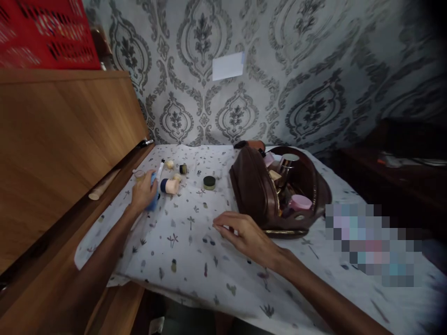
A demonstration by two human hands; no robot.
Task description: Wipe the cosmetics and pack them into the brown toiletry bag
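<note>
My left hand is closed around a blue bottle with a white tip on the patterned white cloth at the left. Close beside it lie a peach tube with a dark cap, a small round dark jar and a few tiny containers. My right hand hovers low over the cloth with fingers spread, holding nothing, just left of an open brown leather pouch. The pouch holds a pink jar, a metallic cup and other cosmetics.
A tall wooden cabinet flanks the left, with a red crate on top. A rolled beige item lies in the gap beside the cloth. Patterned wallpaper with a white note stands behind. Dark furniture sits at right.
</note>
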